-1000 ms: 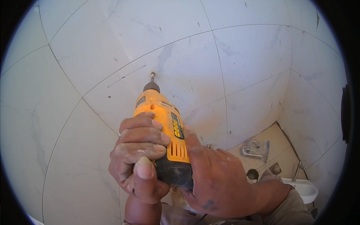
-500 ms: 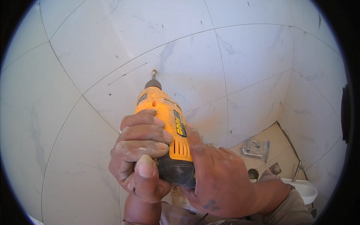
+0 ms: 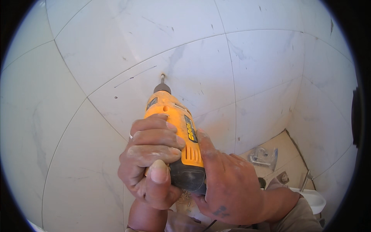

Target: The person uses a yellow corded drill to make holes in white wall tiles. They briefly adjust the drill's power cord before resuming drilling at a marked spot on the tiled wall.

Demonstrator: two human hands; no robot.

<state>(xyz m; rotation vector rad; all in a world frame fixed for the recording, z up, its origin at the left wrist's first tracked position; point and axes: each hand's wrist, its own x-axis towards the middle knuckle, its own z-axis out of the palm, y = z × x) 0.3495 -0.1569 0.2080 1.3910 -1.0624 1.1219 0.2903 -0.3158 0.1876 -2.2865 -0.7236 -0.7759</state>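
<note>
A dusty orange and black power drill points up and away from me at a pale marbled tile wall. Its drill bit meets the tile at a small brownish hole, so the tip is hidden. My left hand is closed round the drill's left side, with dust on the fingers. Around the rear right of the body wraps my right hand, its fingers partly hidden beneath the drill. Left of the bit, the tile carries a thin drawn line and a small dark dot.
At the lower right stands a white washbasin with a metal tap. A clear plastic bag with fittings lies on the beige floor. A tiled side wall rises at the right. A dark cord hangs below the drill.
The drill and both hands sit slightly farther right and lower in the picture, and the wall has shifted the same way. Both hands keep their hold, with the bit still at the hole.
</note>
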